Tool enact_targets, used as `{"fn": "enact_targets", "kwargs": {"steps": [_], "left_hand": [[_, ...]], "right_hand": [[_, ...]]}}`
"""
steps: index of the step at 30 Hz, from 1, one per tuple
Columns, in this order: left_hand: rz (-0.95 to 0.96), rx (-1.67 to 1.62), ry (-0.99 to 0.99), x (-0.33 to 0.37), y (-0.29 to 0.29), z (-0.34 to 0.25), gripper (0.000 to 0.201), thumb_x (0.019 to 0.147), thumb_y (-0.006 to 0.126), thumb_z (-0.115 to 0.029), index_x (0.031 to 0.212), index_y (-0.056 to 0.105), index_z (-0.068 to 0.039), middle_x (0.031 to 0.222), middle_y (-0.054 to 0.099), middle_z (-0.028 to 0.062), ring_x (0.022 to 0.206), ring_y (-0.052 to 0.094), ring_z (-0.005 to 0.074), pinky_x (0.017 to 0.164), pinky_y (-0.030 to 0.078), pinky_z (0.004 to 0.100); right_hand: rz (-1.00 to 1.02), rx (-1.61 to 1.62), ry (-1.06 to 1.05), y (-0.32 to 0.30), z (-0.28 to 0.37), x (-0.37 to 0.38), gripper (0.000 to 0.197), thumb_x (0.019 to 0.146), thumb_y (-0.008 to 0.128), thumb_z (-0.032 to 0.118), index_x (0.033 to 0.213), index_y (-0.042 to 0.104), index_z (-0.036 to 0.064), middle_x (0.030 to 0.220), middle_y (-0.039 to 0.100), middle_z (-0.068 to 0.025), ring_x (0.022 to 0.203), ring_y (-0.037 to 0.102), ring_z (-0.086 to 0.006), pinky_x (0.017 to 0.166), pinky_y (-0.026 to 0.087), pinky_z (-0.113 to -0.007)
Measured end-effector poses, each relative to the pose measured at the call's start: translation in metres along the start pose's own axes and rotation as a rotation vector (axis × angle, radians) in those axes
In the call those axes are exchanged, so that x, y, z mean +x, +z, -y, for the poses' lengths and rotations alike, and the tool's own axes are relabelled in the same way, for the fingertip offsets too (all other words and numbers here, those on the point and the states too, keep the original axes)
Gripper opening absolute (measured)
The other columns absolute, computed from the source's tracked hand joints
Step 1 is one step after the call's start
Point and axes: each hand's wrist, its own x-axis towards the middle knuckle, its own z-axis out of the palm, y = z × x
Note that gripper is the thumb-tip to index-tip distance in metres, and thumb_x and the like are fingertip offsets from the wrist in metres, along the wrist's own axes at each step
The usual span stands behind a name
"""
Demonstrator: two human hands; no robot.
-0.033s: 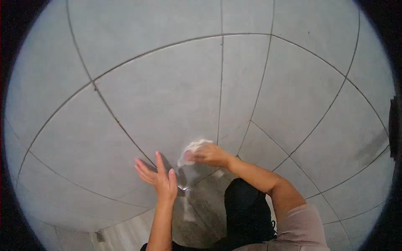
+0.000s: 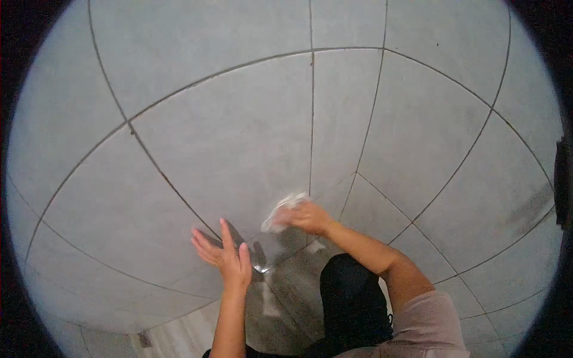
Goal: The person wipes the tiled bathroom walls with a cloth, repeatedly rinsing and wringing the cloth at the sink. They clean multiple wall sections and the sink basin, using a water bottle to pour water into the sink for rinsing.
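My right hand (image 2: 306, 216) presses a crumpled white cloth (image 2: 276, 218) against the low part of a grey tiled wall (image 2: 227, 149). Both hand and cloth are smeared by motion, and its fingers are bent over the cloth. Further left, my left hand (image 2: 225, 258) is open, fingers spread and thumb raised, beside the wall near a vertical grout line. It holds nothing; whether its fingertips touch the tiles I cannot tell. Between the hands, low down, a small shiny metallic thing (image 2: 259, 259) sits where wall and floor meet; its kind is unclear.
The wall turns a corner to the right of my right hand. Below lies a darker grey floor (image 2: 286, 316) with pale reflections. My dark-clad knee (image 2: 352, 292) is bent close under my right forearm. A black object (image 2: 562, 182) shows at the far right edge.
My right hand and the white cloth have shifted slightly up and to the right along the wall. My left hand has stayed nearly still.
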Motion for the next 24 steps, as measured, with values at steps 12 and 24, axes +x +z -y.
{"fn": "enact_targets", "kwargs": {"steps": [12,24], "left_hand": [[-0.014,0.147,-0.004,0.003,0.005,0.007,0.061,0.088,0.040,-0.045,0.140,0.027,-0.016,0.145,-0.006,0.0254,0.132,-0.007,0.0452,0.101,-0.002,0.0600],[-0.159,-0.037,0.040,0.015,-0.012,-0.001,0.065,0.088,0.039,-0.044,0.138,0.026,-0.004,0.143,-0.002,0.0244,0.131,-0.001,0.0425,0.103,0.002,0.0575]], "right_hand": [[-0.696,-0.064,0.407,-0.066,-0.028,0.104,0.045,0.086,0.040,0.004,0.131,0.039,0.0056,0.144,0.023,-0.0169,0.134,0.021,-0.0281,0.110,0.012,-0.042],[-0.931,-0.183,0.549,-0.167,-0.098,0.172,0.047,0.088,0.037,0.005,0.134,0.035,0.0058,0.144,0.023,-0.0142,0.135,0.015,-0.0311,0.110,0.012,-0.042]]}}
